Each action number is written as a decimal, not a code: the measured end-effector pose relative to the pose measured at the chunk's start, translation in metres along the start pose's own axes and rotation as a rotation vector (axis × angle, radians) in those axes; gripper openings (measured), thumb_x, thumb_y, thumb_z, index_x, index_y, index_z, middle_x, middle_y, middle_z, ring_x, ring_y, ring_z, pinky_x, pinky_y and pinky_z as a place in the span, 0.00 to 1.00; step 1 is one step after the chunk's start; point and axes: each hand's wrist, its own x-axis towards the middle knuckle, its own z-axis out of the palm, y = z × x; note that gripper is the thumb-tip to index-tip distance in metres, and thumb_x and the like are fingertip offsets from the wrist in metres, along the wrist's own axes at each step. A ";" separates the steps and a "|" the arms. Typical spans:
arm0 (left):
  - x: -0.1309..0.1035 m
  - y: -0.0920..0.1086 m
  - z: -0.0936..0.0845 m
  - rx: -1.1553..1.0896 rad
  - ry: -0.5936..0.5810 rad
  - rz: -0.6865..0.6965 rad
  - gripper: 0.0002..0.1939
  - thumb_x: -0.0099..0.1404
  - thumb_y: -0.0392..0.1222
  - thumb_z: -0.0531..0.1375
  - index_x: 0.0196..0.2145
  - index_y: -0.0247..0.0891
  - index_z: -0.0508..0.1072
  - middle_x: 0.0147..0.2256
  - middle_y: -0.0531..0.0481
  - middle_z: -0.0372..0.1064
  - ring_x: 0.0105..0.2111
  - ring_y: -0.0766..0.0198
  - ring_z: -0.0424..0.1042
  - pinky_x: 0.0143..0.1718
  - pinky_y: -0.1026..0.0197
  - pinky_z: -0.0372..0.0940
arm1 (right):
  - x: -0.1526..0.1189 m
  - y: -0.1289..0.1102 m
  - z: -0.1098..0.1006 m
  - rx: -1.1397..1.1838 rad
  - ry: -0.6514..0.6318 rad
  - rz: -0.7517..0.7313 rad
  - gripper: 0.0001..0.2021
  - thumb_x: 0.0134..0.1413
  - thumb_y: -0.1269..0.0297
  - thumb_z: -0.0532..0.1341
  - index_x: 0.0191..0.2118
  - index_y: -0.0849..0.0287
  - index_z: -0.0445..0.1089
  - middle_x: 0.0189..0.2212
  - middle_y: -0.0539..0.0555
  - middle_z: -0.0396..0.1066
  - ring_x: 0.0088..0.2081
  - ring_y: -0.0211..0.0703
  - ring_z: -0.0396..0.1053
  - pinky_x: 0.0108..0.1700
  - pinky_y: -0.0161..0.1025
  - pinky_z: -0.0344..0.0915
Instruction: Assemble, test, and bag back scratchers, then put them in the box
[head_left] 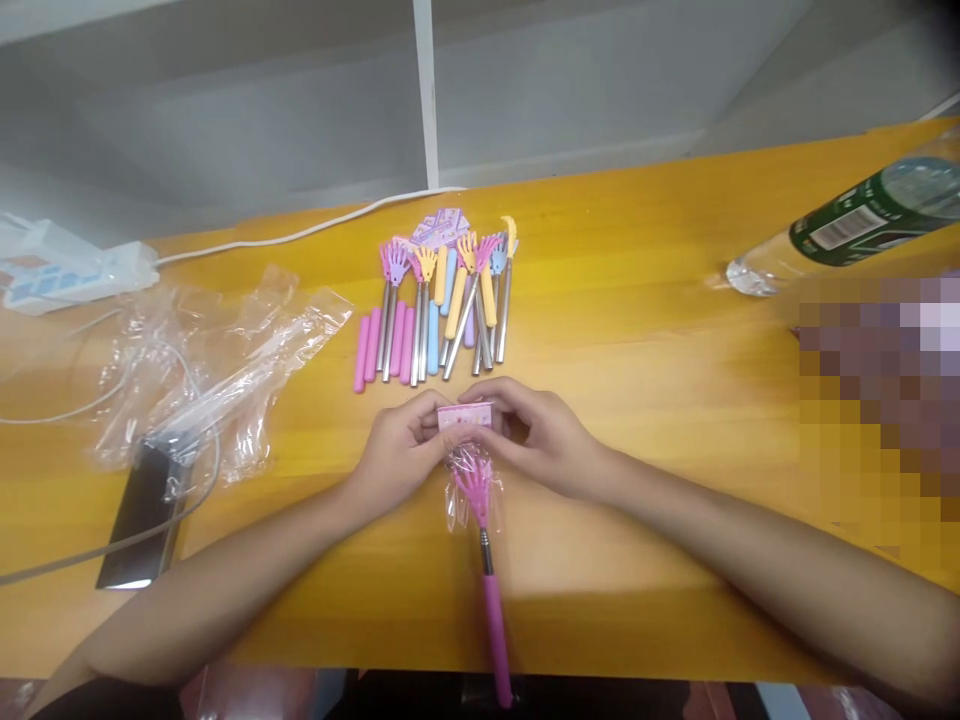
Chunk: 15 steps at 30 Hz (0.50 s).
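Between my hands is a small printed card (463, 415), folded over the top of a clear plastic bag (451, 505). My left hand (401, 445) pinches the card's left side, and my right hand (544, 440) pinches its right side. Inside the bag lies a pink back scratcher (493, 620), its hand-shaped head just below the card and its handle reaching past the table's front edge. Beyond my hands are several loose scratcher heads on metal rods (386, 330), with pink, blue, yellow and purple handles (361, 355) among them. More printed cards (442, 228) lie behind these.
Several clear plastic bags (255, 370) are heaped at the left, partly over a black phone (139, 515). A white power strip (82, 270) with cables stands behind them. A green-labelled bottle (847, 225) lies at the back right, near a pixelated area.
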 end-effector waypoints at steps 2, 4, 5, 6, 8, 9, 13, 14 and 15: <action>0.000 -0.002 -0.002 -0.041 -0.015 -0.014 0.15 0.72 0.50 0.69 0.40 0.36 0.73 0.34 0.49 0.79 0.35 0.63 0.79 0.36 0.63 0.72 | 0.001 -0.002 -0.001 0.043 0.002 0.027 0.15 0.70 0.58 0.65 0.57 0.56 0.69 0.33 0.49 0.72 0.30 0.35 0.65 0.30 0.36 0.60; 0.000 -0.004 -0.002 -0.075 -0.031 -0.039 0.14 0.73 0.50 0.68 0.42 0.36 0.73 0.37 0.47 0.81 0.38 0.60 0.81 0.39 0.60 0.75 | 0.001 -0.003 -0.004 0.099 -0.002 0.064 0.16 0.70 0.58 0.65 0.58 0.56 0.68 0.34 0.50 0.72 0.31 0.36 0.66 0.30 0.37 0.59; -0.001 -0.004 -0.002 -0.088 -0.036 -0.048 0.14 0.73 0.50 0.68 0.43 0.36 0.73 0.38 0.46 0.82 0.39 0.60 0.82 0.41 0.59 0.76 | 0.002 -0.003 -0.005 0.125 -0.008 0.077 0.16 0.70 0.58 0.65 0.58 0.56 0.68 0.34 0.50 0.72 0.31 0.36 0.66 0.30 0.37 0.59; -0.001 -0.004 -0.002 -0.098 -0.038 -0.056 0.14 0.73 0.49 0.68 0.44 0.35 0.73 0.39 0.46 0.82 0.39 0.60 0.82 0.42 0.59 0.77 | 0.002 -0.003 -0.007 0.147 -0.016 0.081 0.16 0.71 0.59 0.64 0.59 0.56 0.68 0.34 0.49 0.71 0.31 0.37 0.65 0.31 0.38 0.59; 0.000 -0.003 -0.001 -0.108 -0.038 -0.065 0.15 0.73 0.49 0.68 0.44 0.35 0.73 0.39 0.45 0.82 0.39 0.59 0.83 0.42 0.58 0.78 | 0.003 -0.003 -0.009 0.180 -0.033 0.073 0.16 0.71 0.60 0.63 0.59 0.55 0.67 0.33 0.49 0.69 0.31 0.37 0.65 0.32 0.38 0.59; 0.000 -0.002 -0.001 -0.114 -0.038 -0.070 0.15 0.73 0.49 0.68 0.45 0.35 0.74 0.39 0.45 0.82 0.39 0.59 0.83 0.42 0.58 0.79 | 0.003 -0.002 -0.011 0.192 -0.042 0.065 0.15 0.72 0.60 0.62 0.59 0.55 0.67 0.33 0.49 0.68 0.32 0.37 0.65 0.33 0.38 0.60; 0.003 -0.001 -0.003 -0.167 -0.056 -0.089 0.17 0.71 0.49 0.69 0.48 0.34 0.75 0.40 0.44 0.82 0.41 0.57 0.84 0.45 0.54 0.81 | 0.006 0.004 -0.016 0.226 -0.066 0.053 0.13 0.74 0.62 0.58 0.59 0.56 0.65 0.36 0.51 0.70 0.36 0.38 0.69 0.38 0.39 0.66; 0.004 -0.001 -0.004 -0.185 -0.060 -0.090 0.18 0.71 0.49 0.70 0.50 0.34 0.75 0.42 0.43 0.82 0.41 0.57 0.84 0.46 0.54 0.82 | 0.006 0.006 -0.017 0.242 -0.057 0.055 0.13 0.74 0.62 0.58 0.60 0.56 0.65 0.36 0.50 0.71 0.35 0.38 0.70 0.39 0.39 0.68; 0.005 -0.002 -0.005 -0.199 -0.060 -0.088 0.20 0.71 0.50 0.70 0.52 0.34 0.75 0.44 0.41 0.83 0.42 0.56 0.84 0.46 0.54 0.82 | 0.007 0.007 -0.019 0.262 -0.046 0.060 0.13 0.75 0.61 0.57 0.59 0.57 0.64 0.36 0.50 0.70 0.34 0.37 0.70 0.39 0.38 0.69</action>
